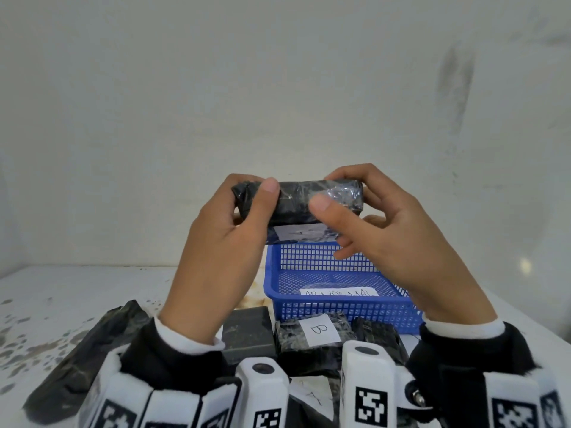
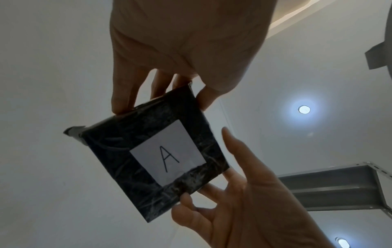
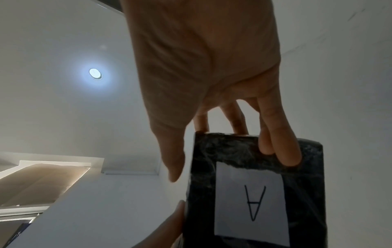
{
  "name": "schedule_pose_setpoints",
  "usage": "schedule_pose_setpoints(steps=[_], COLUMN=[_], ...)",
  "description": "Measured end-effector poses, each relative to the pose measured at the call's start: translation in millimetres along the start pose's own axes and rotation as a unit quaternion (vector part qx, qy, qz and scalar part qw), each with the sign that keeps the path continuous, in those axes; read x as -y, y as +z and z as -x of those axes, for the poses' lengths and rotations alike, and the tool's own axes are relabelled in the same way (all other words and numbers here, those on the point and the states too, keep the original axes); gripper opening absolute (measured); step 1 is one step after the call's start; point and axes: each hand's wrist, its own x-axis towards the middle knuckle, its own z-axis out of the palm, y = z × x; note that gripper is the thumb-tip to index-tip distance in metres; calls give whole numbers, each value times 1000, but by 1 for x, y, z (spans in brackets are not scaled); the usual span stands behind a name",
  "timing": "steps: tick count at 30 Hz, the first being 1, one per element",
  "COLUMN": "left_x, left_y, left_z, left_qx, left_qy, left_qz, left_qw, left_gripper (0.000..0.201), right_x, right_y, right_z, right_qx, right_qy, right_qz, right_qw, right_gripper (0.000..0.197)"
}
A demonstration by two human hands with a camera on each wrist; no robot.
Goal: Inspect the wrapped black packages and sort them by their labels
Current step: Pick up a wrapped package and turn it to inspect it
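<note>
Above the blue mesh basket, both hands hold one wrapped black package up in the air between them. The left hand grips its left end, thumb on the near face and fingers curled round the far side. The right hand pinches the right end, thumb on the near face and fingers bent over the far edge onto the underside. On that underside, facing down, is a white paper label with a handwritten "A". The basket stands on the white table, and a paper slip lies on its floor; its writing is too blurred to read for sure. Just in front of the basket lie more black packages: one with a label marked "B", a plain dark one to its left, another to its right. A long black-wrapped bundle lies at an angle near the left sleeve.
</note>
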Motion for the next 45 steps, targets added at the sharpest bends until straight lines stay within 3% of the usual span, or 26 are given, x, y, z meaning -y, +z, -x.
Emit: schedule_pose_setpoints(steps=[3,7,11,16,21,24,27,32,36,39,42,45], left_x=[0,3,5,20,58,81,106,167,220,247,254,267], left_y=[-2,-5,-8,-11,-13,-23,-35,-47,-46,-35,-21,-12], left_z=[0,-2,-4,-9,-19,-35,-59,-97,-116,-125,-132,-141], left_qx=[9,26,46,83,42,24,0,-31,14,48,42,54], left_qy=[-10,-74,-139,-184,-175,-233,-310,-391,-422,-451,-477,-467], left_qz=[5,-20,-68,-36,-11,48,76,-28,-122,-131,-119,-149], left_qw=[1000,997,987,979,984,971,948,920,898,881,870,870], left_gripper=[27,65,90,108,81,71,50,13,26,18,21,23], right_x=[0,-4,-9,-24,-42,-54,-72,-112,-129,-137,-143,-148], right_y=[1,6,15,31,55,67,78,83,79,73,70,71], right_z=[1,-5,-10,-18,-37,-45,-47,-47,-51,-52,-50,-46], right_qx=[3,-59,-102,-83,-20,32,68,124,139,172,207,228], right_qy=[14,55,92,176,262,278,279,259,294,305,301,274], right_qz=[3,-32,-96,-217,-198,-127,-30,176,197,215,231,247], right_qw=[1000,996,986,957,944,951,957,942,925,912,902,901], right_gripper=[35,36,45,49,50,47,41,28,19,18,20,25])
